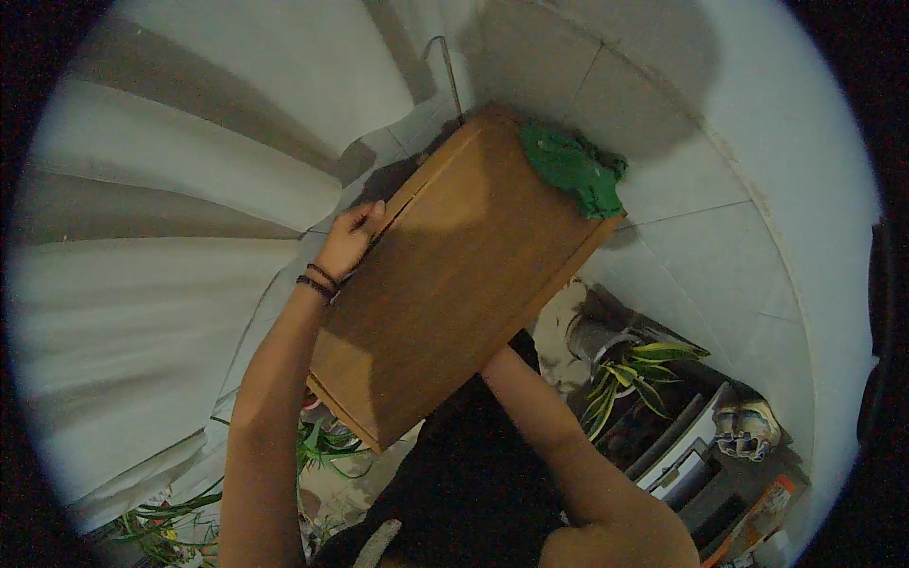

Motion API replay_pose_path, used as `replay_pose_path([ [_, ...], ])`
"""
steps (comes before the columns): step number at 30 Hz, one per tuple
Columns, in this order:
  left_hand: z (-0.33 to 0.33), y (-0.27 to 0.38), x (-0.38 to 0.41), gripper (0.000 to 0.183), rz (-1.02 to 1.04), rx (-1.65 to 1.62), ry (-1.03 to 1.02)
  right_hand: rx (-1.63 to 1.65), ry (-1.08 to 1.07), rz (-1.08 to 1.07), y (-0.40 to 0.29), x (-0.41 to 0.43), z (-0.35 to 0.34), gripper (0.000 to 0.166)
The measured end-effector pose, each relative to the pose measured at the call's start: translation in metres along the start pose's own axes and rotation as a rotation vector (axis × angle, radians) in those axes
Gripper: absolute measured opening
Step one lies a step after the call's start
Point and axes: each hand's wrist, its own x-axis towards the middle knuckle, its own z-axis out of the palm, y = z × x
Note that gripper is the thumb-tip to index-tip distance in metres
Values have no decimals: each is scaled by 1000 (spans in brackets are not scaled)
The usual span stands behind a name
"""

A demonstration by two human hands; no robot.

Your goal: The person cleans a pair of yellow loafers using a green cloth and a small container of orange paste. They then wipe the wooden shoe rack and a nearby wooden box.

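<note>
A brown wooden box-like panel (454,263) is tilted across the middle of the view, with a seam along its upper left edge. Around that edge curl the fingers of my left hand (349,238), the thumb uppermost. Two dark bands (318,280) circle the left wrist. My right forearm (547,412) reaches under the panel's lower right edge; the panel hides the right hand, so its grip cannot be seen. A crumpled green cloth (577,169) lies over the panel's far right corner.
White curtains (177,142) hang on the left beside a pale tiled wall (682,184). At lower right are a potted snake plant (643,369), a small skull-like ornament (747,429) and a white device (682,461). Green plants (330,444) grow at lower left. A thin bent rod (449,71) stands behind the panel.
</note>
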Motion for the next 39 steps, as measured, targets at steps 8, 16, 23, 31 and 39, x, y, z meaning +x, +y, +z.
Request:
replay_pose_path([
  [8, 3, -2, -1, 51, -161, -49, -28, -5, 24, 0, 1, -1, 2, 90],
  [16, 5, 10, -4, 52, -159, -114, -37, -16, 36, 1, 2, -5, 4, 88],
  [23, 2, 3, 2, 49, -151, 82, -54, -14, 36, -7, 2, -6, 7, 87],
  [31, -1, 11, -4, 51, -195, 17, -22, 128, -131, -64, -22, -60, -9, 85],
  [39, 0, 13, -5, 50, -226, 13, -27, 49, 69, -132, -13, -88, 7, 51],
])
